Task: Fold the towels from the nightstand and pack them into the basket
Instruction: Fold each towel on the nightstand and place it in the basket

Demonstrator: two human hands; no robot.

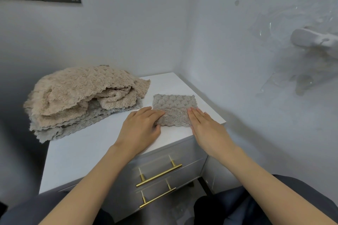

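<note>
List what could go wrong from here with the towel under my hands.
1. The folded towel lies near the right edge of the nightstand; once the left hand and right hand lift off, it may unfold or slip off.
2. The towel pile seems to overhang the left edge and could slump down.
3. No basket is in view; carrying may undo the fold.

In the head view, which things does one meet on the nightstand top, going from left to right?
Pile of unfolded towels → left hand → folded grey towel → right hand.
</note>
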